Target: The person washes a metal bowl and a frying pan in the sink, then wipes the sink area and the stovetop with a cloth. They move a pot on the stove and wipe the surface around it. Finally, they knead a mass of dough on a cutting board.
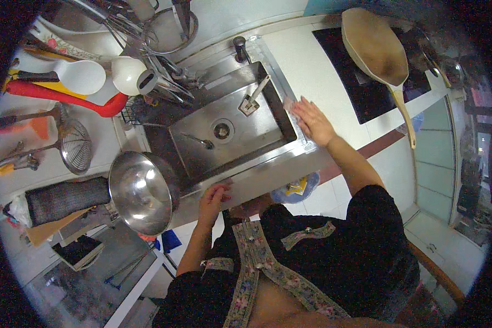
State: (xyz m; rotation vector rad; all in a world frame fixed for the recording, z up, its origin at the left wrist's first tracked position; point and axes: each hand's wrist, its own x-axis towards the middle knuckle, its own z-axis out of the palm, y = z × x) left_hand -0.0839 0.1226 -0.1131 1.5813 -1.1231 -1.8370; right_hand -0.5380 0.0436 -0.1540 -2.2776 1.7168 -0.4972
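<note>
My right hand lies flat, fingers stretched out, on the right rim of the steel sink, where the metal meets the white counter. A pinkish patch shows on the shiny rim beside its fingertips; whether it is a reflection I cannot tell. At the sink's front edge, my left hand hangs with loosely bent fingers and no visible object in it. Inside the basin lie a small white-handled scraper-like tool and a slim metal piece with a rounded end, near the drain.
A large steel bowl stands left of the sink. Ladles, a red-handled utensil and a wire skimmer crowd the far left. On the right, a wooden-handled pan sits on the black cooktop. Below the counter edge is a bluish basin.
</note>
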